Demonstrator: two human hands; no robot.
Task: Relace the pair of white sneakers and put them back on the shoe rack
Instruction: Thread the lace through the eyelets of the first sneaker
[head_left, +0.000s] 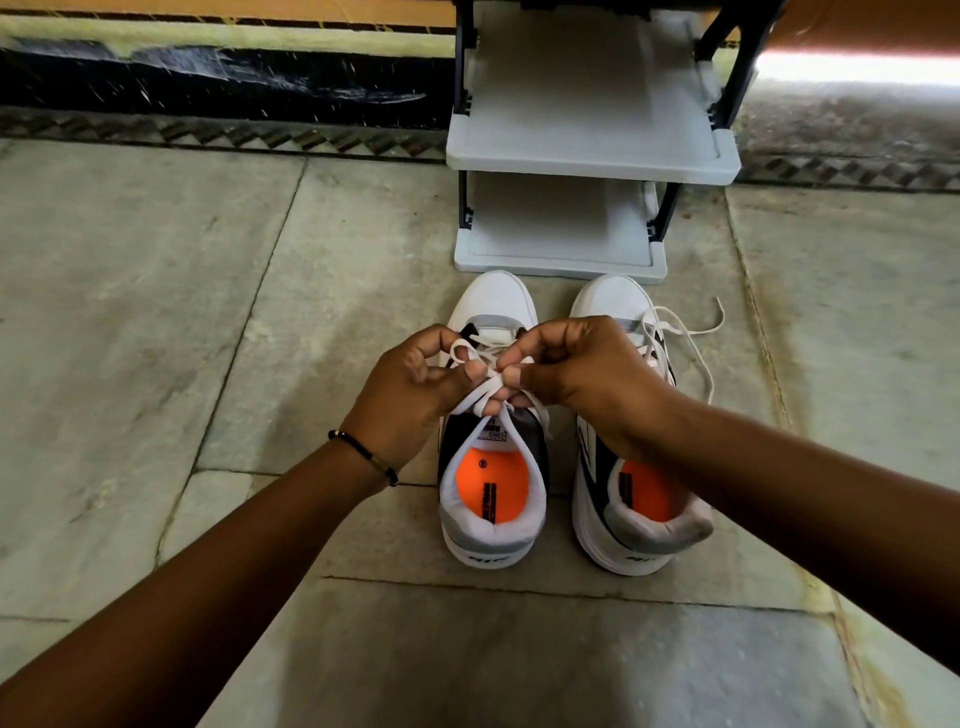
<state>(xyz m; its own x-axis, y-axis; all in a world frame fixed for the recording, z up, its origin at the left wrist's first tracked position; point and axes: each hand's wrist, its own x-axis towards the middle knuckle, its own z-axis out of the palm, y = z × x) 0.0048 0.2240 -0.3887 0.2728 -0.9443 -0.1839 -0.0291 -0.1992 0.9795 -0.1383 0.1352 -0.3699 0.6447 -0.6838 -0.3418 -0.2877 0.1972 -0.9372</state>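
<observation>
The lace (491, 387) of the left sneaker (493, 467) is pinched between the fingertips of the left hand (415, 384) and right hand (576, 379). A slipped loop could undo the bow. The right sneaker (623, 415) stands beside it, below the shoe rack (587, 161).

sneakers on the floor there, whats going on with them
A person is tying the lace of the left sneaker, pinching it between the left hand and right hand. The right sneaker stands beside it, its lace ends trailing loose onto the floor. Both sit on the stone floor just in front of the grey shoe rack, whose visible shelves hold nothing.
</observation>
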